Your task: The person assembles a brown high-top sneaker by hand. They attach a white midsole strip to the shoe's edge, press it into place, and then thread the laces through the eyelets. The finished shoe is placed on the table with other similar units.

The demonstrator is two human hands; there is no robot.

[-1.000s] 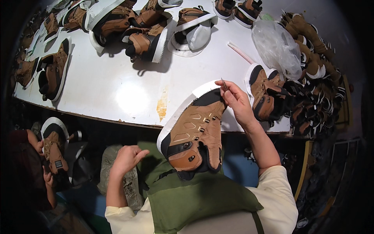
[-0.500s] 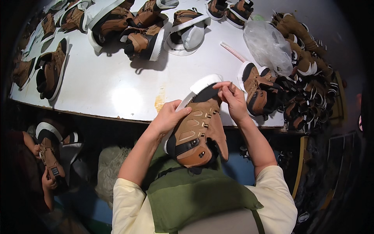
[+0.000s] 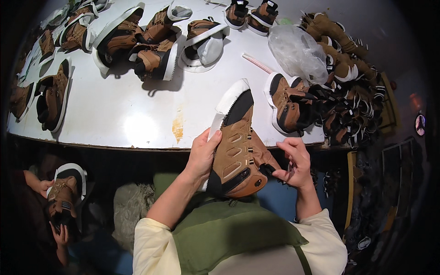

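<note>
A brown and black shoe (image 3: pixel 233 142) is held up in front of me, its black toe pointing away. A white sole strip (image 3: pixel 231 98) runs along its left side and round the toe, with zigzag stitching where it meets the upper. My left hand (image 3: pixel 202 153) grips the shoe's left side, thumb on the brown upper and the other fingers behind the white strip. My right hand (image 3: pixel 295 162) is at the heel end, thumb and fingers closed on the black collar edge. A brown flap, perhaps the tongue, hangs out between the hands. The shoe's inside is hidden.
The white table (image 3: pixel 151 107) bears several similar shoes (image 3: pixel 153 59), a clear plastic bag (image 3: pixel 298 52) and a red-and-white strip (image 3: pixel 257 63). A pile of shoes (image 3: pixel 353 91) rises at the right. At the lower left, another person's hands (image 3: pixel 59 236) hold a shoe (image 3: pixel 64 192).
My right hand has left the toe and come down to the collar. The shoe has turned more upright and shifted slightly right, still in my left hand.
</note>
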